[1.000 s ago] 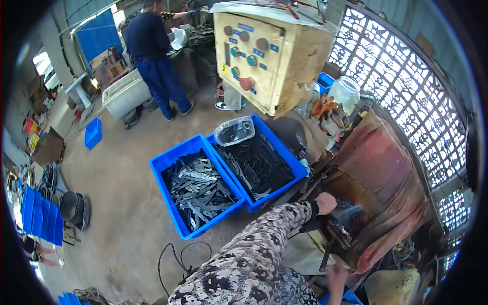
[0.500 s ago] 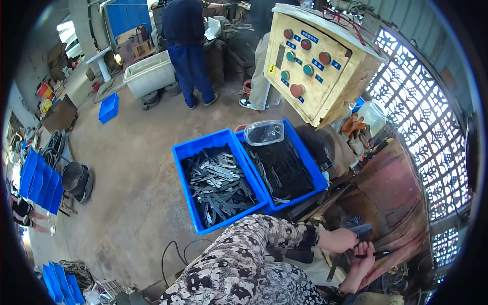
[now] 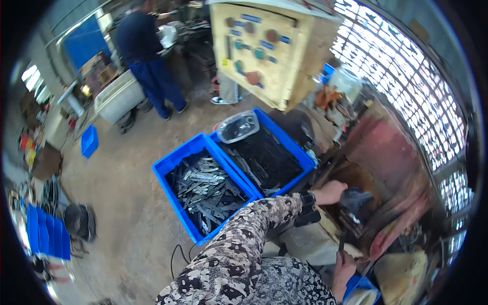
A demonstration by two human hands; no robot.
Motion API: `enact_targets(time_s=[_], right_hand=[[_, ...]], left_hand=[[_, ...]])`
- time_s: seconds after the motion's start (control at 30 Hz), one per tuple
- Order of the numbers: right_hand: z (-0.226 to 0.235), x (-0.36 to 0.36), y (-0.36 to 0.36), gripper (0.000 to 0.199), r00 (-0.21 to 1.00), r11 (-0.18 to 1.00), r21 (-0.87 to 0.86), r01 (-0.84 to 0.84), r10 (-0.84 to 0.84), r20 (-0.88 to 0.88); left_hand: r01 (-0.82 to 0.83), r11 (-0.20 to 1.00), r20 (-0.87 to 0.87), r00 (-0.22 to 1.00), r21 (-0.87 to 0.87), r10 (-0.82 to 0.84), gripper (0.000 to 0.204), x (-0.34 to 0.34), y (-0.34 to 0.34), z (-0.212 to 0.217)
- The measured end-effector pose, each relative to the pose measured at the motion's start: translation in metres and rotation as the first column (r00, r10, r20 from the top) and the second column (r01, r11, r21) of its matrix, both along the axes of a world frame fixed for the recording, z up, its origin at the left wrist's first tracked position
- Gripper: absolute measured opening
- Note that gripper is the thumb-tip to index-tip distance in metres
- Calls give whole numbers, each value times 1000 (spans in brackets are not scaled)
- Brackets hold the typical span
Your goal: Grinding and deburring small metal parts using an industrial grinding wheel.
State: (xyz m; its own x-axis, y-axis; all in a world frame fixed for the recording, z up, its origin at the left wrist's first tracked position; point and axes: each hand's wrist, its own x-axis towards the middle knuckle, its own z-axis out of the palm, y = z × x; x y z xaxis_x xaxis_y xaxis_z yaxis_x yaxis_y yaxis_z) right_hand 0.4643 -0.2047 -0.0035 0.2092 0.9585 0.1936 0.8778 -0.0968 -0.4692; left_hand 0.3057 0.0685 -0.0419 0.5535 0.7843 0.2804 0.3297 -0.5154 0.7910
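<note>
**A:** What is going on close to the person?

**B:** The right hand is low down. Its fingers are curled around a thin dark metal strip, which stands nearly upright. The left hand reaches out to the dark part in the mouth of the rusty red machine. It rests at the part's edge. I cannot tell if its fingers are pinching or just touching.

**A:** So which step is it?

**B:** I think the strip is being put into the machine. The next move looks like a careful one: slide the strip into the slot and keep the fingers out of the way.

**A:** Is there room to move?

**B:** Not much. The machine mouth is tight, with hard edges close on both sides of the hands. Just to the left is the blue bin of grey strips, touching the blue bin of dark pieces. A clear bag lies on that bin's far corner.

**A:** And farther away?

**B:** There is open concrete floor to the left. Beyond the bins stands a yellow box with round buttons. Another person in blue works far back.
</note>
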Motion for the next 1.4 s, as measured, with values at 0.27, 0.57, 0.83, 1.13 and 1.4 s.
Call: enact_targets(time_s=[0.27,0.57,0.83,1.13,1.4], right_hand=[[-1,-40,40,28,999,999,-20,29,-30,-41],[1,-36,43,29,998,998,-31,53,-54,-42],[-2,-40,47,31,1000,999,-47,12,-12,7],[6,-40,44,33,999,997,-61,-44,43,-16],[10,-32,45,32,997,994,-95,-61,65,39]], left_hand=[[166,974,-172,975,154,-139,21,2,76,-53],[362,932,-297,887,-27,-353,41,34,80,-71],[463,885,-327,843,41,-426,44,26,85,-64],[385,919,-398,858,80,-325,43,22,67,-59],[459,885,-532,769,76,-353,43,37,75,-52]])
